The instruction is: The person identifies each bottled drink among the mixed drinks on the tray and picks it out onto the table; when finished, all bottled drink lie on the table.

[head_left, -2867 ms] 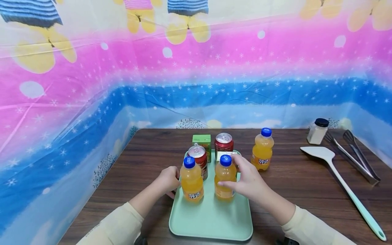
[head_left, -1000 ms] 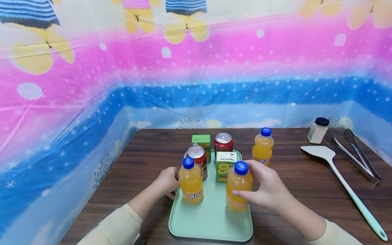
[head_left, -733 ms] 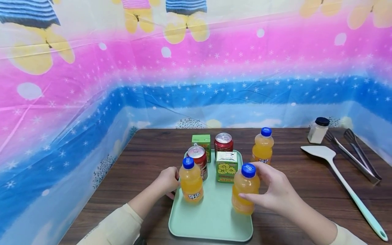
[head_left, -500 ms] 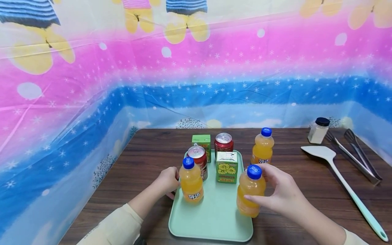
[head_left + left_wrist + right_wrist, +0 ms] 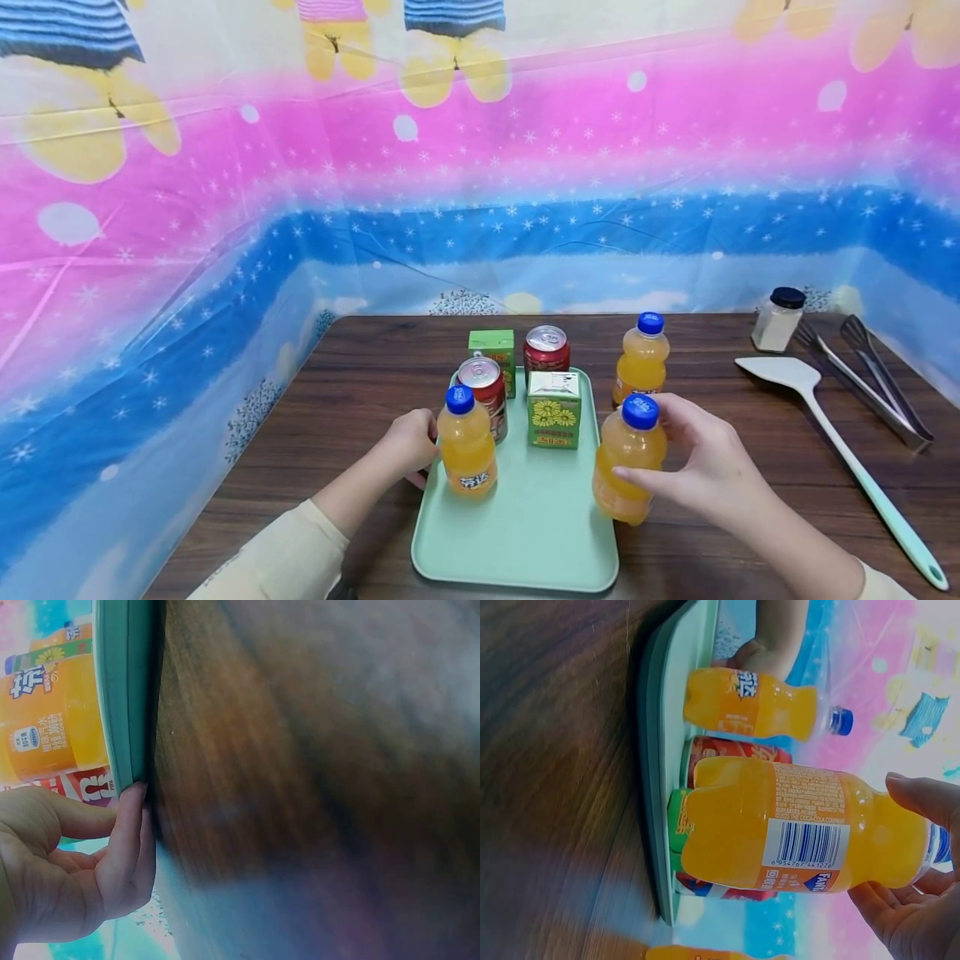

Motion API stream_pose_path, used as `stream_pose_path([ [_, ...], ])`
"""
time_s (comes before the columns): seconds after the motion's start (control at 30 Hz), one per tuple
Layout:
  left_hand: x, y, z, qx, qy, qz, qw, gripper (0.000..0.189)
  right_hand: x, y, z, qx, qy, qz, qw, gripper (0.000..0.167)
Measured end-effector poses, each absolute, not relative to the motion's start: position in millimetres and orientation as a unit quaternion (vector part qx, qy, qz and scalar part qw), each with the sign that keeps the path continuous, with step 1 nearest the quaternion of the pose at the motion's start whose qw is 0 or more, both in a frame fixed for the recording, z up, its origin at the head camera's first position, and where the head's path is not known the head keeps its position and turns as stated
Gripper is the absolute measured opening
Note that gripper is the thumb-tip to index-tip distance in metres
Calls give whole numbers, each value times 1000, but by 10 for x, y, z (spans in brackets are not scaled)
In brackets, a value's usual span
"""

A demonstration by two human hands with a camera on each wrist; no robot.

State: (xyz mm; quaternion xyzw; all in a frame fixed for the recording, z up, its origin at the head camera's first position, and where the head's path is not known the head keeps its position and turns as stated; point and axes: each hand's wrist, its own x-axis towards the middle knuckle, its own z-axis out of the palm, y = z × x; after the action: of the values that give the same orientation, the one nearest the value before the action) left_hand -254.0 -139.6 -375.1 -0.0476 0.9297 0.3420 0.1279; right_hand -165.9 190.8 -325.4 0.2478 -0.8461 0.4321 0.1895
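Note:
My right hand (image 5: 712, 458) holds an orange soda bottle (image 5: 628, 467) with a blue cap, thumb in front and fingers behind. It hangs slightly tilted over the right edge of the pale green tray (image 5: 525, 546); in the right wrist view its base is raised off the tray. At the tray's left rim my left hand (image 5: 411, 442) pinches the edge between thumb and fingers, as the left wrist view shows. A second orange soda bottle (image 5: 467, 450) stands upright on the tray beside that hand. Behind it are a red soda can (image 5: 486, 387) and a green drink carton (image 5: 553, 417).
Another green carton (image 5: 497, 343) and red can (image 5: 546, 358) stand at the tray's back end. A third orange soda bottle (image 5: 642, 367) is on the table (image 5: 360, 367) right of the tray. Farther right lie a white spatula (image 5: 840, 433), tongs (image 5: 870, 392) and a black-lidded jar (image 5: 777, 321).
My right hand has carried the bottle from the middle of the tray rightward to its right edge, uncovering the front green carton. My left hand has stayed on the rim.

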Motion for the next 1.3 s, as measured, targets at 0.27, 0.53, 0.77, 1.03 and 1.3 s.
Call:
stream_pose_path([
  [0.27,-2544,-1411,-3764,-42,928,348,131,19,-1754,1971,-3266,211,-864,415,191,62],
  [0.53,-2535,-1406,-3765,-42,928,348,128,20,-1873,2067,-3286,198,-871,396,214,59],
  [0.77,-2527,-1405,-3756,-39,929,347,125,20,-1998,2159,-3308,179,-877,389,218,58],
  [1.03,-2529,-1412,-3764,-36,929,347,126,20,-2126,2229,-3387,159,-884,378,224,60],
  [1.3,-2530,-1419,-3764,-34,929,346,124,19,-2209,2255,-3474,150,-886,371,234,59],
])
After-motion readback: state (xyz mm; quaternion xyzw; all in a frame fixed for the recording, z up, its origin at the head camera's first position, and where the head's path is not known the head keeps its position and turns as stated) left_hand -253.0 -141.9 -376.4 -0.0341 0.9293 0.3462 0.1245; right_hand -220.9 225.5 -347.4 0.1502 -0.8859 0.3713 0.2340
